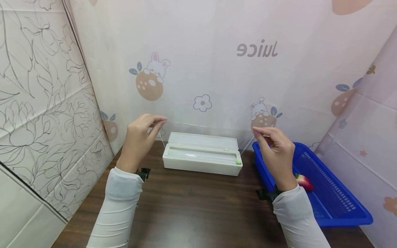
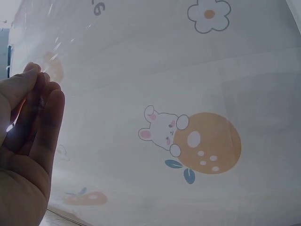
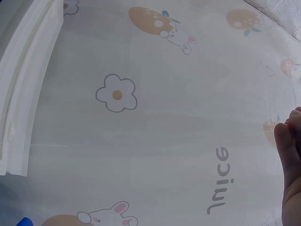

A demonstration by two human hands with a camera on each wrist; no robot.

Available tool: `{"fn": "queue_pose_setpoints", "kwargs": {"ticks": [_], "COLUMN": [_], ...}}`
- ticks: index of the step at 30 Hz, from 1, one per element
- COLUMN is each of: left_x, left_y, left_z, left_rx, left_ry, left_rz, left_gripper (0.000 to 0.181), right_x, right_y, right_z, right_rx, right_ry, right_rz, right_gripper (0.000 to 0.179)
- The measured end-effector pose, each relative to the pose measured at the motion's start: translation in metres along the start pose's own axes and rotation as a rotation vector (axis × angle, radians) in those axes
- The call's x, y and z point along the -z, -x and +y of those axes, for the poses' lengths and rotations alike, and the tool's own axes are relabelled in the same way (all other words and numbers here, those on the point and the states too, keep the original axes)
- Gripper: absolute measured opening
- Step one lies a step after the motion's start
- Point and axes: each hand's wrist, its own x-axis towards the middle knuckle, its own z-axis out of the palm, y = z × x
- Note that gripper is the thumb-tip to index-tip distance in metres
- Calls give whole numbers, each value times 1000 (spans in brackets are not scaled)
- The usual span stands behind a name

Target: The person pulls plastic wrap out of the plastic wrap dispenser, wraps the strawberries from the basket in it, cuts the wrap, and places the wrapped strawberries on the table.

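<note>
A sheet of clear plastic wrap (image 1: pixel 203 126) stretches between my two raised hands, its top edge a thin shiny line. My left hand (image 1: pixel 139 143) pinches one corner between thumb and fingertips. At the opposite corner, my right hand (image 1: pixel 279 155) pinches it the same way. The sheet's sides slant down toward a white plastic wrap dispenser (image 1: pixel 201 166) on the table. Its lid (image 1: pixel 203 140) is tipped back, and a small green slider (image 1: pixel 238 162) sits at the right end of its front bar. In the right wrist view the dispenser (image 3: pixel 28 94) shows at the left edge.
A blue plastic basket (image 1: pixel 341 222) stands at the right, partly behind my right forearm. Inside lies a red and cream fruit (image 1: pixel 305 182) with a green top. The dark wooden table (image 1: pixel 198 203) meets a printed curtain (image 1: pixel 204 62) at the back and a floral one at the left.
</note>
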Motion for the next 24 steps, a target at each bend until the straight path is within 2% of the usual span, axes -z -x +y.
{"fn": "queue_pose_setpoints", "kwargs": {"ticks": [24], "left_x": [8], "left_y": [1], "left_z": [10], "left_rx": [-28], "left_ry": [8], "left_rz": [13], "left_gripper": [13], "right_x": [10], "right_y": [2], "right_z": [-2], "right_rx": [16], "right_ry": [22], "right_rz": [-8], "right_gripper": [20]}}
